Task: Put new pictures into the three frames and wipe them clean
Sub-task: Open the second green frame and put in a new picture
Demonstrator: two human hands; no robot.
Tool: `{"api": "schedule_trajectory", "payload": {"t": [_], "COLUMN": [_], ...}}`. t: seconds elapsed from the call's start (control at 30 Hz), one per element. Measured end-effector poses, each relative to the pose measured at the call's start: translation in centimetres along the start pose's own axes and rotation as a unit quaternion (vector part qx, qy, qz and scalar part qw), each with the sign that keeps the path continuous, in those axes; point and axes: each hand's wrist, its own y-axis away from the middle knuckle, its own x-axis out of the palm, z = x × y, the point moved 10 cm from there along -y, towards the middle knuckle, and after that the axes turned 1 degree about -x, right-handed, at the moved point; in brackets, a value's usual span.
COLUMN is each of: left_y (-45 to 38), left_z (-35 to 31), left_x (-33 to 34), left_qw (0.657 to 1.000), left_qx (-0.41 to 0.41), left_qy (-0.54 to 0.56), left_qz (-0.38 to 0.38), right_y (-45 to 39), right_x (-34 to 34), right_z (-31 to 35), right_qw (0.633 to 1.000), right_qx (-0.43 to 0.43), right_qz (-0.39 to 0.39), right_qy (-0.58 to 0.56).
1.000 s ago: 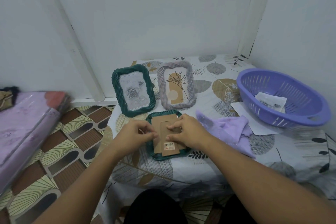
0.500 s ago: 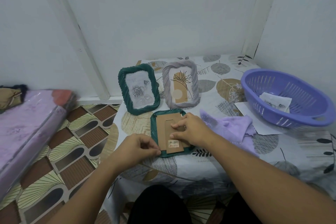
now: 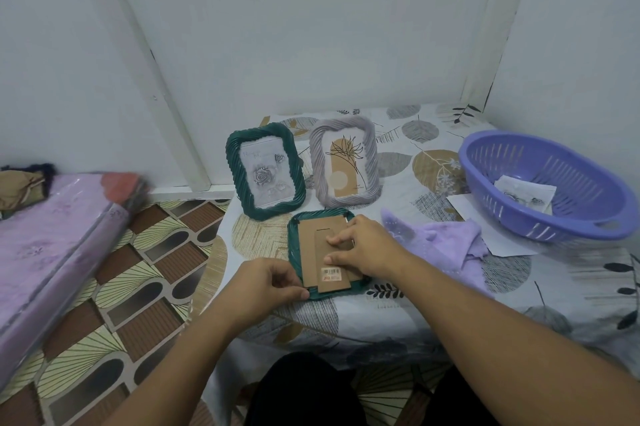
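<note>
Kneeling or sitting close against the bench (image 3: 381, 321), dark-clothed legs (image 3: 301, 391) showing at the near edge. Reaching forward with both arms over the leaf-patterned cloth. Left hand (image 3: 266, 287) curling its fingers (image 3: 294, 292) and pinching the near left corner of the face-down green frame (image 3: 294, 245), possibly at a small tab there, though too small to tell. Right hand (image 3: 367, 245) resting on the brown cardboard backing (image 3: 311, 252), fingertips bent and pressing on the stand flap, thumb lying near the barcode sticker (image 3: 331, 274). Lying flat near the middle of the bench, that frame, back side up. Lying crumpled just right of it, a lilac cloth (image 3: 446, 245), touching the right wrist. Lying farther right, a white sheet of paper (image 3: 485, 235), partly under a purple basket (image 3: 554, 183) holding a printed picture (image 3: 526, 193). Standing upright farther back, side by side, a green frame with a rose picture (image 3: 265, 171) on the left and a grey frame with a flower drawing (image 3: 344, 162) on the right. Lying on the patterned floor (image 3: 138, 287) at far left, a plastic-wrapped purple mattress (image 3: 52, 235).
</note>
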Motion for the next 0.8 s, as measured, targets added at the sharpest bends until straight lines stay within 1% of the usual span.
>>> {"api": "schedule_trajectory", "payload": {"t": [0.17, 0.33, 0.47, 0.67, 0.8], "left_y": [-0.1, -0.6, -0.8, -0.5, 0.3], "left_z": [0.4, 0.1, -0.4, -1.3, -1.8], "left_x": [-0.1, -0.1, 0.0, 0.1, 0.2], "left_qw": [0.999, 0.998, 0.997, 0.991, 0.985], "left_qx": [-0.037, -0.055, -0.055, -0.05, -0.036], "left_qy": [0.015, -0.009, -0.057, -0.124, -0.164], "left_qz": [0.0, 0.015, 0.025, 0.003, -0.048], "right_y": [0.0, -0.1, -0.2, -0.2, -0.2], "right_x": [0.0, -0.1, 0.0, 0.0, -0.1], "right_z": [0.0, 0.1, 0.0, -0.1, 0.0], "right_qw": [1.0, 1.0, 1.0, 1.0, 1.0], "right_qx": [-0.001, -0.001, 0.0, 0.003, 0.001], "right_qz": [0.002, 0.004, 0.004, 0.006, 0.007], "right_qy": [0.007, 0.01, 0.008, 0.003, 0.004]}}
